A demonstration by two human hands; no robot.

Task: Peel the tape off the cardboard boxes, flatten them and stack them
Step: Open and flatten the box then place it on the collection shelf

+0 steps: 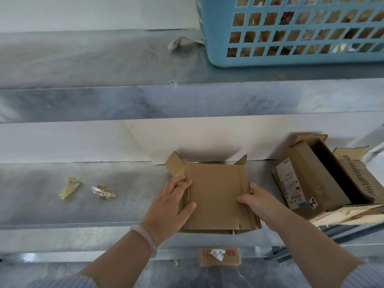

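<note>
A flattened brown cardboard box (pixel 218 194) lies on the grey metal shelf (pixel 104 208), its end flaps sticking up at the back. My left hand (pixel 174 202) grips its left edge, thumb on top of the panel. On the right edge, my right hand (pixel 259 202) holds the box the same way, thumb over the top. To the right stands an open cardboard box (pixel 311 179) with a white label, tilted, another box nested beside it. Two crumpled wads of peeled tape (pixel 70 187) (pixel 103 191) lie on the shelf at the left.
A blue plastic basket (pixel 291 32) with stuff inside stands on the upper shelf at the right, a scrap of tape (pixel 180 43) beside it. Below the shelf edge a small flat cardboard piece (pixel 219 256) with a white sticker lies on the lower level. A white wall backs the shelf.
</note>
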